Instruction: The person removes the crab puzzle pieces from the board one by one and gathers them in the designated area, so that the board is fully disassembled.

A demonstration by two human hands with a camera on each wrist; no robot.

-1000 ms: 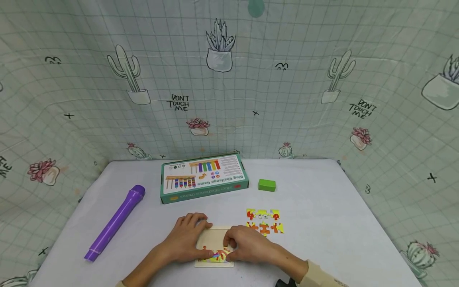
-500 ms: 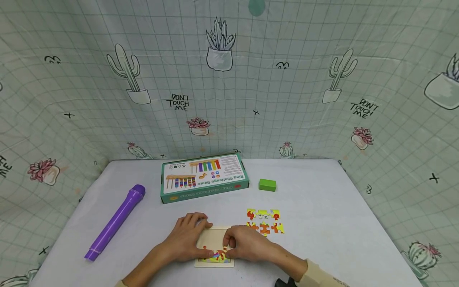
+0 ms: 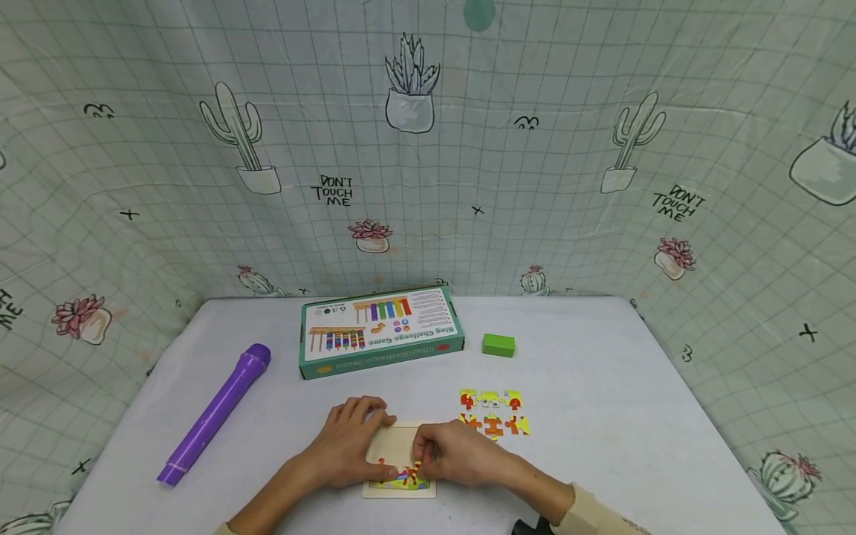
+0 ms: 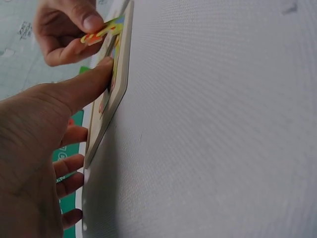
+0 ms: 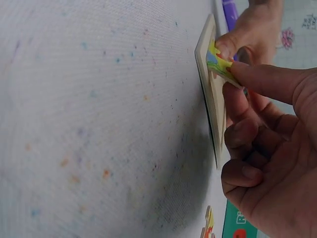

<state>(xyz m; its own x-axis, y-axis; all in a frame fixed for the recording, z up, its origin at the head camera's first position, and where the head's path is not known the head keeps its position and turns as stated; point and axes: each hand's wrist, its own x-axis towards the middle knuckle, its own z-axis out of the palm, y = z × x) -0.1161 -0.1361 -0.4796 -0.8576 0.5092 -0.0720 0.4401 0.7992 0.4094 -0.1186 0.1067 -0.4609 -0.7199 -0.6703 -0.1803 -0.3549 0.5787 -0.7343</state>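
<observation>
A shallow wooden puzzle board (image 3: 391,446) lies at the front middle of the table. Colourful jigsaw pieces (image 3: 401,483) fill part of its near side; its far side shows bare wood. My left hand (image 3: 344,449) holds the board, its thumb on the fitted pieces and its fingers around the left edge. Over the board's right side, my right hand (image 3: 464,455) pinches a yellow, green and blue puzzle piece (image 5: 218,64) between thumb and index finger. That piece (image 4: 101,33) is tilted against the board in the left wrist view. Whether it is seated cannot be seen.
Loose puzzle pieces (image 3: 493,426) lie in two rows right of the board. Behind them sits a green block (image 3: 498,345). A Ring Challenge Game box (image 3: 381,334) lies at the back, and a purple tube (image 3: 214,416) lies at the left.
My right hand's fingertips have shifted slightly left over the board, and the pinched piece has tilted. The left hand stays in place on the board.
</observation>
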